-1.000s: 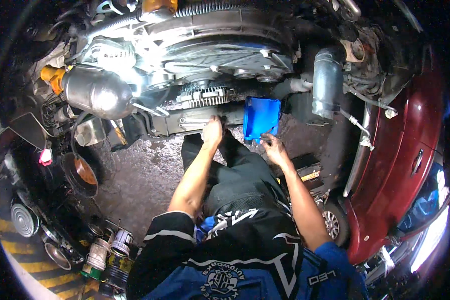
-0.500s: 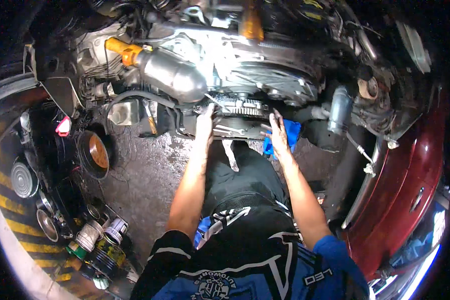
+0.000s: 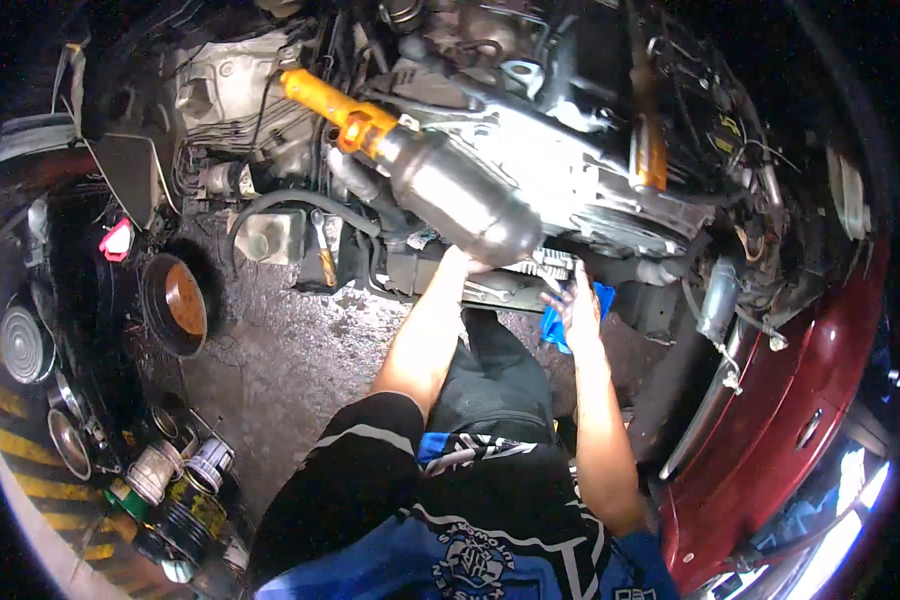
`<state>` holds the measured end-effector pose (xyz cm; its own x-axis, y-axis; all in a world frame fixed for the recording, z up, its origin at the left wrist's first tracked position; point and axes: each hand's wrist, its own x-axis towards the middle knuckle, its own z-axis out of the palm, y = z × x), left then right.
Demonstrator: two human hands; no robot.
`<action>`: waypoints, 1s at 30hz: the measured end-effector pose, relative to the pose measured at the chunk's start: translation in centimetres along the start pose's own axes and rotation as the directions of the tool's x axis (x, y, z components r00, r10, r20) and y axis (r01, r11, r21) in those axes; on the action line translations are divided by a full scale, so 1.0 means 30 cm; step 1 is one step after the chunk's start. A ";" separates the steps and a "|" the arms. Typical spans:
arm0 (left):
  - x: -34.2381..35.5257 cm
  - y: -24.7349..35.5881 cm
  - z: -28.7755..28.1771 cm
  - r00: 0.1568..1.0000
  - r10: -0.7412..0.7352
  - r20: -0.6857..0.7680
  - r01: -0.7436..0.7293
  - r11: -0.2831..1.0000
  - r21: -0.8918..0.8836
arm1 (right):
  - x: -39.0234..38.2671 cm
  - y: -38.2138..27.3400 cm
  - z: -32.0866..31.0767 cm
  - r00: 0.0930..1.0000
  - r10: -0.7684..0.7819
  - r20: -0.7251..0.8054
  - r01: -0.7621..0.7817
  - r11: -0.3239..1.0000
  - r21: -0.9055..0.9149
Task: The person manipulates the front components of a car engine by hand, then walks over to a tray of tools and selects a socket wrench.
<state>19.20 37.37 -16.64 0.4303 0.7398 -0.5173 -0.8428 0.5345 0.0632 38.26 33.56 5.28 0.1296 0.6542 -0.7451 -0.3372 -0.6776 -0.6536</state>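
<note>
While the two hands are held apart, the left hand (image 3: 460,266) is partly hidden at the lower end of a metal canister (image 3: 460,205), its grip not discernible; the right hand (image 3: 579,314), fingers spread, is seen overlapping a blue piece (image 3: 604,299), near a toothed metal part (image 3: 554,260)

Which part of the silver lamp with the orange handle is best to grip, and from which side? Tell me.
Probably the orange handle, approached from the left and gripped around its slim shaft. It slants up and left, its far end pointing away from the broad, rounded silver body, which looks harder to wrap around. The left hand is by the body's lower end.
</note>
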 end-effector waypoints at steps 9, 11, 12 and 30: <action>0.029 0.090 0.090 0.992 0.105 -0.064 -0.092 0.979 0.179 | -0.026 -0.004 0.076 0.999 0.008 -0.041 -0.005 0.997 0.074; 0.034 0.098 0.095 0.990 0.121 -0.071 -0.104 0.973 0.207 | -0.031 -0.007 0.086 1.000 0.010 -0.029 -0.008 0.997 0.081; 0.036 0.089 0.103 0.990 0.122 -0.069 -0.104 0.970 0.219 | -0.027 -0.003 0.070 0.999 0.010 -0.037 -0.007 0.997 0.080; -0.046 0.090 0.096 0.992 0.121 -0.036 -0.087 0.859 0.505 | 0.028 0.074 0.004 0.999 -0.006 -0.040 0.010 0.995 0.097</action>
<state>17.26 38.96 -13.31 0.3134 0.7840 -0.5359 -0.5976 0.6013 0.5303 37.51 32.64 3.21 0.1694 0.6445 -0.7456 -0.4246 -0.6350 -0.6453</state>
